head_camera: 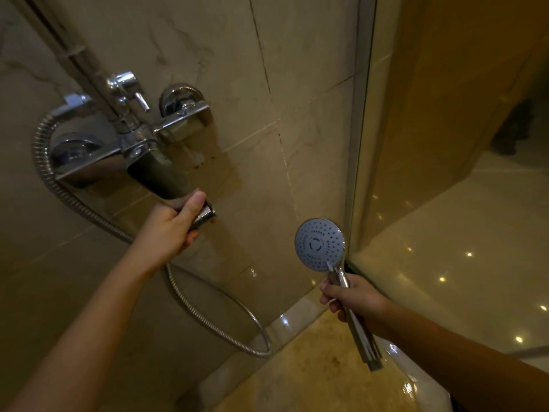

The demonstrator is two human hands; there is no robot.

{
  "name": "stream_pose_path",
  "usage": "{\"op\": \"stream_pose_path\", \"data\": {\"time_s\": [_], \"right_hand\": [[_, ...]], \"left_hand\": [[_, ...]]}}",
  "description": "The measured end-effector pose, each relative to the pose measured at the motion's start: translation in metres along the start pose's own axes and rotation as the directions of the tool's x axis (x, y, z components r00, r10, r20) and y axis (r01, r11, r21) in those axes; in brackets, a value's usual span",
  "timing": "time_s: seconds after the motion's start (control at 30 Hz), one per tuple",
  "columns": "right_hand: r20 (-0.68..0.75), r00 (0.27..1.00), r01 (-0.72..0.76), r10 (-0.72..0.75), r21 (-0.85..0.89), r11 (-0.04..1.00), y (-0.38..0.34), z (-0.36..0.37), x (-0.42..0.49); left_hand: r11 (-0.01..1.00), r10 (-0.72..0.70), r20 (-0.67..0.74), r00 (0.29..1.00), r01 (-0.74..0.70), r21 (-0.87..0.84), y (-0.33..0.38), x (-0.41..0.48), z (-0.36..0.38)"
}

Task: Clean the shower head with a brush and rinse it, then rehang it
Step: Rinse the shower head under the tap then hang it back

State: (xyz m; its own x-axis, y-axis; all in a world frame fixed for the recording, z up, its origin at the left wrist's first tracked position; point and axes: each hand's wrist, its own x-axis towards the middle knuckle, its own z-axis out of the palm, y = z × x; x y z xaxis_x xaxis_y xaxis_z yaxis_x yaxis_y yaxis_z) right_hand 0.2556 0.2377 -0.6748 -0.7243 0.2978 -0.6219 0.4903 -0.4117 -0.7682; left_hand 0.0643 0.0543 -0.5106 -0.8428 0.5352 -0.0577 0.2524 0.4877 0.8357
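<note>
**Chrome hose end in one hand, shower head in the other**

Chrome ribbed hose (41, 150) leaves the wall mixer (139, 135) at the far left, curves down along the beige tiled wall (267, 84) and passes behind the left forearm. A further loop of it hangs low toward the floor corner. The left hand (169, 230) is raised just below the mixer's spout. Its fingers and thumb are curled round the hose's conical end nut (206, 214), which sticks out past the thumb.

Right of that, well apart from the nut, the shower head (319, 245) stands upright near the wall corner, its round grey spray face turned toward the camera. The right hand (353, 298) grips its chrome handle in a closed fist, and the handle's lower end juts out below the hand. A glass partition (445, 144) fills the right side, with small lights reflected in it.
</note>
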Motion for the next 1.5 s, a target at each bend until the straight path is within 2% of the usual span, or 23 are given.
{"op": "stream_pose_path", "data": {"time_s": [0.2,0.5,0.7,0.83,0.93,1.13,1.37,1.5], "right_hand": [[0.051,0.998,0.027,-0.029,0.028,0.999,-0.015,0.012,-0.005],[0.052,0.998,0.029,-0.029,0.015,0.999,-0.023,0.014,-0.011],[0.034,0.999,-0.032,0.029,0.112,0.993,-0.015,0.017,-0.009],[0.029,0.995,-0.104,0.1,0.266,0.958,-0.009,0.014,-0.005],[0.031,0.989,-0.145,0.143,0.314,0.938,-0.009,0.011,-0.001],[0.054,0.963,-0.267,0.265,0.324,0.908,-0.011,-0.01,0.006],[-0.036,0.967,-0.227,0.253,0.333,0.915,-0.02,-0.026,0.022],[-0.041,0.968,-0.222,0.247,0.321,0.921,-0.025,-0.032,0.026]], "left_hand": [[1.0,0.015,0.053,0.998,-0.015,0.008,0.004,-0.005,-0.004],[1.0,0.018,0.096,0.995,-0.018,0.002,0.009,-0.013,-0.006],[0.989,-0.134,0.104,0.986,0.139,-0.045,0.005,-0.016,0.003],[0.971,-0.237,0.126,0.963,0.231,0.058,-0.024,-0.029,0.042],[0.955,-0.298,0.183,0.937,0.288,0.076,-0.042,-0.039,0.081],[0.959,-0.283,0.223,0.933,0.269,0.091,-0.043,-0.033,0.141],[0.951,-0.31,0.335,0.89,0.297,0.088,-0.026,-0.014,0.189],[0.952,-0.307,0.332,0.892,0.294,0.089,-0.018,-0.005,0.203]]}}
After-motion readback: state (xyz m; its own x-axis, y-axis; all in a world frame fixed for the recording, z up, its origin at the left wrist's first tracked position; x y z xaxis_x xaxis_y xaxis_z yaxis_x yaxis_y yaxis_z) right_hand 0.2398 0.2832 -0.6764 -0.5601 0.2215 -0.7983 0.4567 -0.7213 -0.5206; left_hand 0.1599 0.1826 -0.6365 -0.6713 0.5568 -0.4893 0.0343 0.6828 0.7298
